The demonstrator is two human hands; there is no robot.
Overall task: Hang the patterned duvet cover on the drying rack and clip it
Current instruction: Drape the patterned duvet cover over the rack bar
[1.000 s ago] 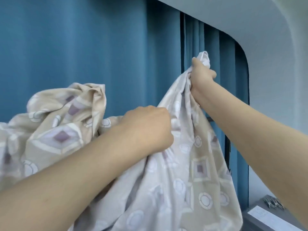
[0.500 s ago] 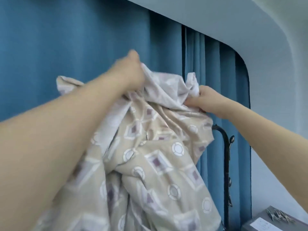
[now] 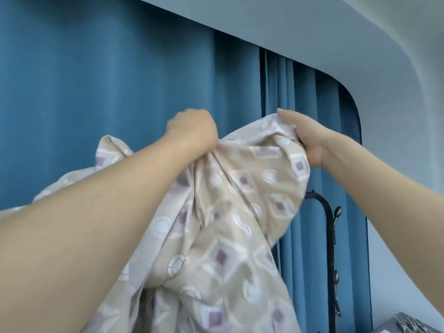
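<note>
1. Left hand [image 3: 192, 131] grips a bunched fold of the duvet cover [image 3: 228, 224], raised before the blue curtain [image 3: 120, 92].
2. Right hand [image 3: 305, 138] clutches the cover's upper edge.
3. Black rack [image 3: 330, 236] stands just right, below.

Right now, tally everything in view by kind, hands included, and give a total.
Hands: 2, left hand and right hand, both gripping the cloth
Duvet cover: 1
Drying rack: 1
Blue curtains: 1 set
Grey box at lower right: 1
Total: 6
</note>
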